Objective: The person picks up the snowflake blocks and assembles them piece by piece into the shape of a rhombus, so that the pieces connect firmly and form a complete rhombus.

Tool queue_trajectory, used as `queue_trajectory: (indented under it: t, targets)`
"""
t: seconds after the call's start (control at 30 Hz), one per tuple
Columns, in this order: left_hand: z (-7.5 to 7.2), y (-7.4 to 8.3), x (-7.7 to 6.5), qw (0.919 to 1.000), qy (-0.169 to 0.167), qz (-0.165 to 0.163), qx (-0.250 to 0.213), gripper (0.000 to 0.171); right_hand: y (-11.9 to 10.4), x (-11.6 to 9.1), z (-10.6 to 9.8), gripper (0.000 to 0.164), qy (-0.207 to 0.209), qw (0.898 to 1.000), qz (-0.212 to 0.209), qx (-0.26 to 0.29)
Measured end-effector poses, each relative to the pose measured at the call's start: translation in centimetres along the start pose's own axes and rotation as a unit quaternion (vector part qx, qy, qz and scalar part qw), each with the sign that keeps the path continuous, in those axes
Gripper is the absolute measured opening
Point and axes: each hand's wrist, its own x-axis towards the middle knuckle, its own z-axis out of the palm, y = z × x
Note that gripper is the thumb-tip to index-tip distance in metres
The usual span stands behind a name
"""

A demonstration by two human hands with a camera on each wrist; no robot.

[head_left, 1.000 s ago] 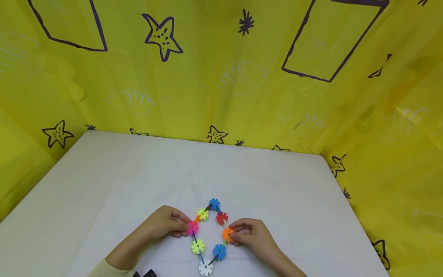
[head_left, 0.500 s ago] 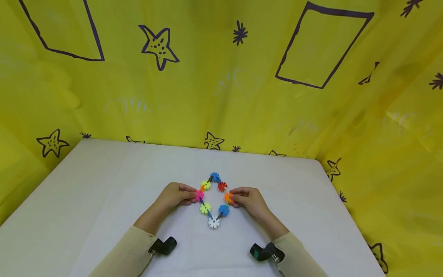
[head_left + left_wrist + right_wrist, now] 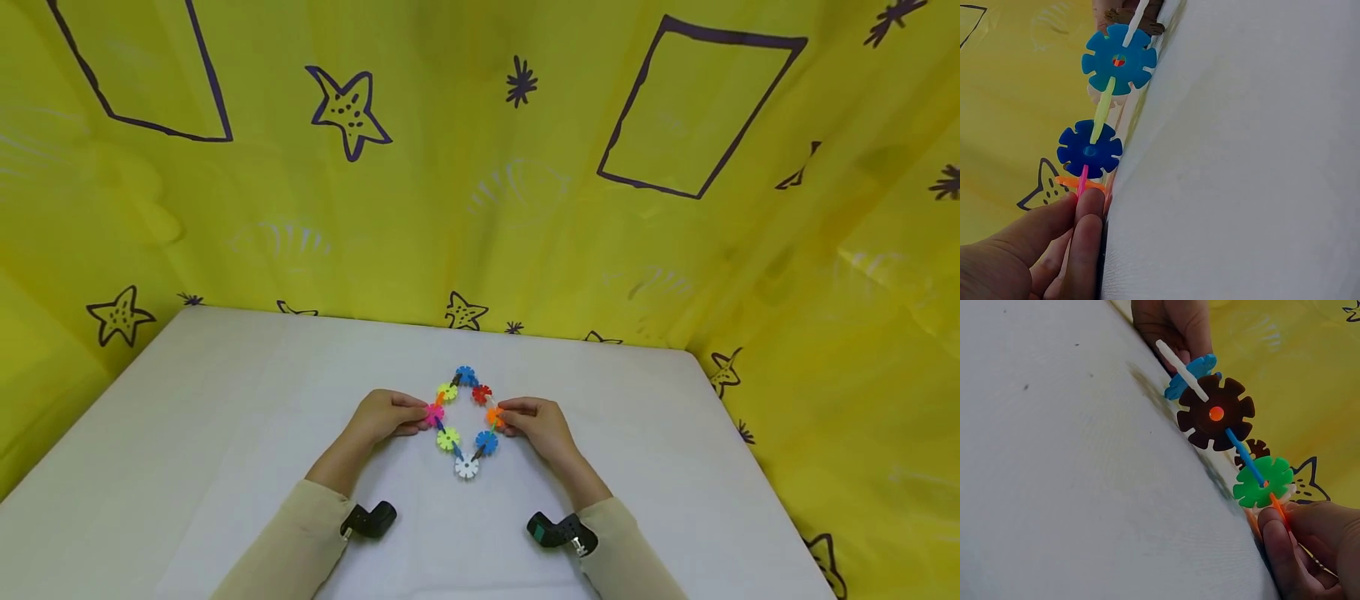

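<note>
A closed ring of notched plastic snowflake discs, slotted together edge to face, spans both hands in the head view. My left hand (image 3: 387, 415) pinches the pink disc (image 3: 434, 415) at the ring's left corner, thumb against fingers. At the right corner, my right hand (image 3: 542, 422) pinches the orange disc (image 3: 494, 417). A white disc (image 3: 467, 466) forms the near point and a blue disc (image 3: 466, 376) the far one. Close up, a dark blue disc (image 3: 1089, 150) stands just beyond my left fingertips, and a green disc (image 3: 1264, 482) beyond my right ones.
The ring is over a white-covered table (image 3: 315, 358). Behind and beside it hangs a yellow curtain (image 3: 420, 208) with drawn stars and fish. Black wrist cameras (image 3: 369, 520) sit at both sleeves, above the near part of the table.
Both hands have carried the ring forward, away from the body, mostly in the first half second. Forearms and wrist cameras have come into view. The pinches on the pink and orange discs stay the same.
</note>
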Motion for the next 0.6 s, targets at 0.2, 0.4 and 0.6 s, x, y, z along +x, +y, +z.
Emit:
queue_trajectory:
  t: [0.2,0.4,0.6]
  targets:
    - [0.04,-0.05,-0.21,1.0,0.003,-0.005,0.002,0.022,0.33,-0.26,-0.01,0.02,-0.004,1.0,-0.002,0.005]
    - [0.05,0.0,-0.36,1.0,-0.003,-0.002,-0.001,0.023,0.25,-0.46,-0.07,0.02,-0.002,1.0,-0.002,0.012]
    - [-0.07,0.36,-0.17,0.9998,-0.011,-0.016,0.0,0.025,0.02,-0.01,-0.52,0.023,-0.026,0.999,0.01,0.02]
